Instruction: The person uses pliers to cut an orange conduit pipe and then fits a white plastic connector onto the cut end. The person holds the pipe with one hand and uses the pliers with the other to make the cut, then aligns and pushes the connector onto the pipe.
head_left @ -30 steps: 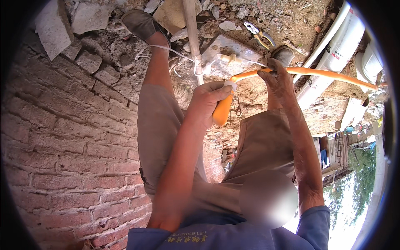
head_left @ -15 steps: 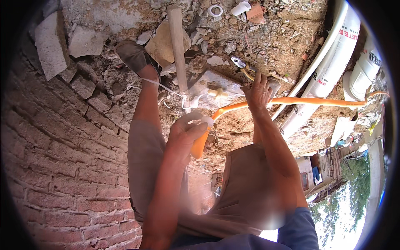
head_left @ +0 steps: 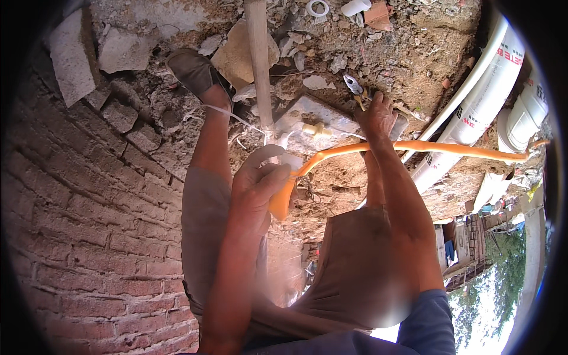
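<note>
My left hand (head_left: pixel 260 183) holds the thick orange end (head_left: pixel 280 200) of a long orange hose (head_left: pixel 444 147) and a translucent white piece (head_left: pixel 291 160) there. My right hand (head_left: pixel 377 115) is above the hose, with bent fingers over the handles of yellow-and-black pliers (head_left: pixel 355 89) on the dirt; whether they grip is hidden. A wooden pole (head_left: pixel 258 65) stands between my feet, with a white cord (head_left: pixel 236 118) running to it. Beside it a brass-coloured fitting (head_left: pixel 315 129) lies on a pale slab (head_left: pixel 307 109).
A brick wall (head_left: pixel 106 248) fills the left side, beside broken concrete chunks (head_left: pixel 74 65). At the right lie long white pipes (head_left: pixel 473 106) and a pipe elbow (head_left: pixel 515 124). A white ring (head_left: pixel 317 8) and a short white tube (head_left: pixel 355 7) lie among rubble at the top.
My right hand has left the orange hose and moved up to the pliers' handles. My left hand, still holding the hose end, is lower in view than a second ago.
</note>
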The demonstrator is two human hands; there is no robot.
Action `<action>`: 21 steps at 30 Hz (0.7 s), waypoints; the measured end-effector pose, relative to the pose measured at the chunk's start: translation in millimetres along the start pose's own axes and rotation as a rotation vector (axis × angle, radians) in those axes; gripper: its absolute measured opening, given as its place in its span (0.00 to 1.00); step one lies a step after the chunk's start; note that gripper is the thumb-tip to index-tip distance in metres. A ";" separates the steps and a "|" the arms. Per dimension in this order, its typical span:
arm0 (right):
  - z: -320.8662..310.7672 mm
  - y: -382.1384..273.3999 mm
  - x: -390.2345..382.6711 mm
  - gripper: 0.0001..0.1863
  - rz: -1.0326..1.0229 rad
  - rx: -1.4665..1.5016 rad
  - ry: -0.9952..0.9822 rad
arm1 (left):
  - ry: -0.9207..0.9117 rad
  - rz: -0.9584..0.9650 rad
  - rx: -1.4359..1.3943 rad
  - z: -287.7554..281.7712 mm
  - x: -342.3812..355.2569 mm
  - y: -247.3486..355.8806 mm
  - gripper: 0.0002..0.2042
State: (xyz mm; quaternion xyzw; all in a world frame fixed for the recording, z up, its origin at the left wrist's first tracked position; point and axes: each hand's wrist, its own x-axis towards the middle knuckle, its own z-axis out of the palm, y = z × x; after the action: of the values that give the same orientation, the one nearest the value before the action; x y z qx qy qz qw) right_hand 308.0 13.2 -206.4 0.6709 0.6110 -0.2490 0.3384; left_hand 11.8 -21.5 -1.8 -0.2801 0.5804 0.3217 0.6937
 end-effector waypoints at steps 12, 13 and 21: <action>-135.6 4.9 -118.7 0.39 0.154 1.558 -1.004 | -0.028 0.068 0.040 2.0 1.1 9.9 0.20; -151.4 0.0 -129.0 0.44 0.131 1.530 -1.034 | -0.033 0.070 0.049 2.4 0.4 10.1 0.20; -189.5 -11.4 -155.6 0.28 -0.059 1.027 -0.975 | 0.007 0.069 0.046 8.6 -2.0 16.2 0.17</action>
State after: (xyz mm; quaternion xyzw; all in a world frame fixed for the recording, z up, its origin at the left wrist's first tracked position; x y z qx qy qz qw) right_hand 261.6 55.8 30.8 0.5408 0.2133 -0.7868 0.2071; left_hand 4.5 -4.8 1.4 -0.2451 0.5993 0.3312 0.6863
